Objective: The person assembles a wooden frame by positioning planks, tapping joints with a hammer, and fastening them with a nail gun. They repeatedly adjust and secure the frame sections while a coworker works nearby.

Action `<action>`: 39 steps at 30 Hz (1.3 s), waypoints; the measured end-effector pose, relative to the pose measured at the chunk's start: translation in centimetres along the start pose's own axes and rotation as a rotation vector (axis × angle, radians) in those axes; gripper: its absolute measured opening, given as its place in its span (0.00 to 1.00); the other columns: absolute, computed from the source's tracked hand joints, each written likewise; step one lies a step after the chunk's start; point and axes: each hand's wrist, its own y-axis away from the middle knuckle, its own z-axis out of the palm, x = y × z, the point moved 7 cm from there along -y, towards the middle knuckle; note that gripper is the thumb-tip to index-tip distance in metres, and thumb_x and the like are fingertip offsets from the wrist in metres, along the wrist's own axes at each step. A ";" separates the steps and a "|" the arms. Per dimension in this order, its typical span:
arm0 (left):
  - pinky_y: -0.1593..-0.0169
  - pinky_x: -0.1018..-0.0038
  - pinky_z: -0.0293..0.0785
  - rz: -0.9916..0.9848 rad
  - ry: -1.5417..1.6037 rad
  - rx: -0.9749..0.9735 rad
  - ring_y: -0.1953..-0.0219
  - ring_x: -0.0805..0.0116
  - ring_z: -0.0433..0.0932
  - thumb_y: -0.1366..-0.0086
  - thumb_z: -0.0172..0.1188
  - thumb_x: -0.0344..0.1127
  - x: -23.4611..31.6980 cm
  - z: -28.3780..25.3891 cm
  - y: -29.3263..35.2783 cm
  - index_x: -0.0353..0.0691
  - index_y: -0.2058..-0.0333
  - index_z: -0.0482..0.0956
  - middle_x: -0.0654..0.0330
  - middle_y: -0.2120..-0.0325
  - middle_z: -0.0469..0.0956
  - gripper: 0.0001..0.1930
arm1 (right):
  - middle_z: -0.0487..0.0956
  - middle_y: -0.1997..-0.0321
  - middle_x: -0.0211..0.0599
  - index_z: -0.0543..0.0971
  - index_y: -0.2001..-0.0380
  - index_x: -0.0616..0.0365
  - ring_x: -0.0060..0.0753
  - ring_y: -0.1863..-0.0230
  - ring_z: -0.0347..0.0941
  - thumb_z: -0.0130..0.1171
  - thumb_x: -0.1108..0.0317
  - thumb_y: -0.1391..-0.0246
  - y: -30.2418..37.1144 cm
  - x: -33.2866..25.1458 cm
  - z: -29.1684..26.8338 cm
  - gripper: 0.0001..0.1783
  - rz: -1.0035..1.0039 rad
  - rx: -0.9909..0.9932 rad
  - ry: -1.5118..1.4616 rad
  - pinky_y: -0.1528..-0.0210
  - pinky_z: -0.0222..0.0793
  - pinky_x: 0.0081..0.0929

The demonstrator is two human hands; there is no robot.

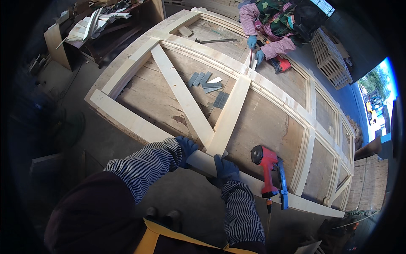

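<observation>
A pale wooden frame lies on a large plywood-topped table, its near rail [131,120] running along the front edge. My left hand [186,150], in a blue glove, grips this rail just left of a joint. To the right of that joint my right hand [227,170], also gloved, holds the rail, its thumb up by the end of a wide crosspiece [230,114]. A slanted brace [182,93] meets the crosspiece close to my hands. Right of my right hand, a red and black nail gun [267,171] rests across the rail. The undersides of both hands are hidden.
Grey staple strips [207,84] lie inside the frame, with a flat metal bar [218,41] farther off. Across the table a co-worker's gloved hands [256,48] are beside another red tool [281,64]. Wood scraps [93,25] are heaped at far left; pallets [332,59] stand at far right.
</observation>
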 end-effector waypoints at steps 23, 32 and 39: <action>0.45 0.55 0.75 0.005 0.058 -0.066 0.52 0.52 0.81 0.50 0.69 0.62 0.4 -1.1 -0.5 0.42 0.49 0.75 0.50 0.55 0.80 0.37 | 0.70 0.39 0.46 0.56 0.26 0.44 0.53 0.39 0.69 0.68 0.37 0.52 0.4 0.2 -0.2 0.55 0.070 -0.104 -0.004 0.35 0.62 0.57; 0.40 0.57 0.72 -0.046 0.012 -0.155 0.47 0.52 0.79 0.51 0.69 0.65 0.4 -1.5 -0.2 0.43 0.44 0.72 0.49 0.52 0.79 0.41 | 0.74 0.46 0.46 0.60 0.28 0.46 0.55 0.45 0.72 0.73 0.38 0.58 0.7 -0.1 -0.1 0.58 -0.002 0.078 -0.017 0.42 0.67 0.57; 0.42 0.58 0.72 -0.044 0.007 -0.124 0.49 0.53 0.79 0.54 0.70 0.65 0.0 -1.2 -0.2 0.44 0.47 0.73 0.50 0.53 0.78 0.41 | 0.73 0.42 0.46 0.59 0.27 0.47 0.55 0.42 0.71 0.72 0.36 0.57 0.5 0.0 0.3 0.58 0.008 0.012 -0.015 0.38 0.65 0.55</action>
